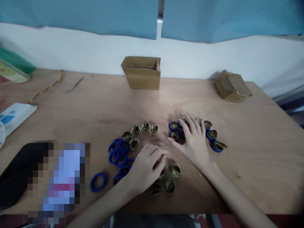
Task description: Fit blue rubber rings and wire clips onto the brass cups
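Note:
My right hand [194,141] is spread, its fingers over a group of round metal pieces with blue rims [211,134] at centre right. Nearer the middle, my left hand [150,164] has its thumb and fingertips pressed together; whatever they hold, if anything, is too small to name. Left of it lies a pile of blue rings [121,160], with one loose blue ring [104,182] apart. Several metal pieces without blue rims [136,130] sit beyond the left hand, and more metal pieces [174,170] lie beside its wrist, some partly hidden.
An open cardboard box [143,79] stands at the table's back; a crumpled box [232,86] sits back right. At left are a white power strip [17,115], a cord, metal tweezers [75,85], a black item [22,171] and a blurred-out object [63,180].

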Available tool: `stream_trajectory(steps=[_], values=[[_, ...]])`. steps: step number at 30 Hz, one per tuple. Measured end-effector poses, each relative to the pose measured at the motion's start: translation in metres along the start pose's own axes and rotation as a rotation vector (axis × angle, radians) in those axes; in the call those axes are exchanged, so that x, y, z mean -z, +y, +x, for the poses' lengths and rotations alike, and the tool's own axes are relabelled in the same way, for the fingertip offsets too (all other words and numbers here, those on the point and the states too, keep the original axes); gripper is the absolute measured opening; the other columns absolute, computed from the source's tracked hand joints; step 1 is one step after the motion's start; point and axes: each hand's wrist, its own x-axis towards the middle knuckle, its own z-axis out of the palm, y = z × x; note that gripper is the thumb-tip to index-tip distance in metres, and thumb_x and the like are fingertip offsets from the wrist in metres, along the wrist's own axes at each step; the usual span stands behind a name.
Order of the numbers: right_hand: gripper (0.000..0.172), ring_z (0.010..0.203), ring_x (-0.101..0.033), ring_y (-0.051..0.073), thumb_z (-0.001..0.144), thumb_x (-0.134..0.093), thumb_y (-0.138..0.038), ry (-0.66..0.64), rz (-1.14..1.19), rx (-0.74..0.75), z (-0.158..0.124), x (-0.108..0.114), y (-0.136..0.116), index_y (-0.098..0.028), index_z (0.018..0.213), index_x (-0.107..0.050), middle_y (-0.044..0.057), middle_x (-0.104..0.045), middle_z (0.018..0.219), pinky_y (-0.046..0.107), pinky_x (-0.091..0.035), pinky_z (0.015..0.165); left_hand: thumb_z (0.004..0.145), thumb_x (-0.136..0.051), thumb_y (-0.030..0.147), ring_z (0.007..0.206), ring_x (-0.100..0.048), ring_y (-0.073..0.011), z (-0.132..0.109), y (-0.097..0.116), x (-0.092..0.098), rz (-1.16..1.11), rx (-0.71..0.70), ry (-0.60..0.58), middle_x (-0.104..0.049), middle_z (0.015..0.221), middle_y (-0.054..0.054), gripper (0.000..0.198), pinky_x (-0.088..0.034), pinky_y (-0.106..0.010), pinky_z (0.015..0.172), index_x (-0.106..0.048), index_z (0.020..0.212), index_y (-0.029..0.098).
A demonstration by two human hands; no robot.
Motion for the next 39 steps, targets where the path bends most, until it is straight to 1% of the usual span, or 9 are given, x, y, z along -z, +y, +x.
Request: stream_trajectory(steps=[4, 11, 17, 22, 25, 29, 33, 36, 39], values=[[0.069, 0.147, -0.036, 0.042, 0.092, -0.060, -0.060, -0.032, -0.053, -0.003, 0.003, -0.005, 0.004, -0.025, 0.150, -0.045, 0.015, -0.043, 0.158, 0.071, -0.019, 0.119, 0.093, -0.056, 0.006, 0.085, -0.067, -0.0207, 0.000, 0.000, 0.000, 0.003, -0.004, -0.004, -0.071, 0.087, -0.003, 0.016, -0.052, -0.035, 0.079, -0.064, 0.098, 0.019], [0.067, 0.141, -0.044, 0.040, 0.092, -0.058, -0.064, -0.055, -0.071, 0.011, 0.004, -0.004, 0.010, -0.019, 0.141, -0.056, 0.018, -0.050, 0.153, 0.065, -0.020, 0.121, 0.094, -0.056, 0.006, 0.084, -0.066, -0.0210, -0.001, -0.001, -0.001, 0.006, 0.003, -0.005, -0.071, 0.088, -0.003, 0.016, -0.052, -0.035, 0.078, -0.064, 0.098, 0.019], [0.062, 0.139, -0.046, 0.039, 0.092, -0.060, -0.056, -0.045, -0.065, 0.002, 0.004, -0.004, 0.009, -0.026, 0.145, -0.050, 0.015, -0.052, 0.150, 0.066, -0.024, 0.119, 0.093, -0.056, 0.006, 0.084, -0.066, -0.0209, -0.001, -0.001, -0.001, 0.010, -0.002, 0.005, -0.070, 0.088, -0.003, 0.016, -0.053, -0.035, 0.077, -0.064, 0.099, 0.020], [0.060, 0.138, -0.047, 0.040, 0.093, -0.059, -0.053, -0.053, -0.075, -0.001, 0.004, -0.005, 0.009, -0.025, 0.146, -0.049, 0.015, -0.052, 0.150, 0.065, -0.026, 0.119, 0.093, -0.056, 0.006, 0.083, -0.066, -0.0204, -0.001, -0.001, -0.001, 0.009, 0.000, -0.005, -0.070, 0.087, -0.003, 0.017, -0.053, -0.035, 0.078, -0.064, 0.099, 0.021], [0.060, 0.139, -0.047, 0.040, 0.094, -0.058, -0.053, -0.055, -0.066, -0.005, 0.004, -0.006, 0.011, -0.026, 0.147, -0.047, 0.014, -0.052, 0.151, 0.066, -0.026, 0.119, 0.093, -0.056, 0.006, 0.083, -0.066, -0.0202, -0.001, -0.001, -0.001, 0.018, -0.008, 0.006, -0.070, 0.086, -0.003, 0.016, -0.053, -0.034, 0.077, -0.064, 0.097, 0.020], [0.060, 0.140, -0.046, 0.039, 0.096, -0.054, -0.058, -0.051, -0.086, -0.029, 0.002, -0.010, 0.010, -0.020, 0.143, -0.051, 0.018, -0.051, 0.151, 0.064, -0.024, 0.120, 0.093, -0.057, 0.005, 0.083, -0.066, -0.0204, -0.001, -0.001, -0.001, 0.014, -0.007, 0.005, -0.070, 0.086, -0.003, 0.016, -0.052, -0.034, 0.077, -0.064, 0.098, 0.019], [0.066, 0.141, -0.044, 0.040, 0.095, -0.052, -0.064, -0.020, -0.068, -0.051, 0.002, -0.013, 0.006, -0.019, 0.143, -0.048, 0.020, -0.052, 0.149, 0.067, -0.024, 0.119, 0.093, -0.057, 0.006, 0.083, -0.066, -0.0208, 0.000, -0.001, -0.001, 0.018, -0.006, -0.006, -0.070, 0.087, -0.003, 0.015, -0.053, -0.035, 0.077, -0.064, 0.097, 0.019], [0.073, 0.143, -0.041, 0.043, 0.093, -0.054, -0.068, -0.011, -0.032, -0.047, 0.005, -0.005, 0.010, -0.018, 0.145, -0.045, 0.022, -0.049, 0.150, 0.069, -0.023, 0.118, 0.094, -0.057, 0.007, 0.083, -0.066, -0.0207, 0.000, -0.001, -0.001, 0.026, -0.012, 0.006, -0.070, 0.087, -0.003, 0.015, -0.053, -0.035, 0.077, -0.064, 0.098, 0.020], [0.068, 0.145, -0.038, 0.042, 0.096, -0.052, -0.062, -0.045, 0.081, -0.031, 0.010, 0.014, 0.026, -0.019, 0.147, -0.041, 0.022, -0.041, 0.156, 0.064, -0.034, 0.115, 0.094, -0.057, 0.007, 0.082, -0.066, -0.0205, -0.001, 0.000, 0.000, 0.037, -0.020, 0.013, -0.070, 0.086, -0.003, 0.015, -0.053, -0.035, 0.076, -0.064, 0.098, 0.020]])
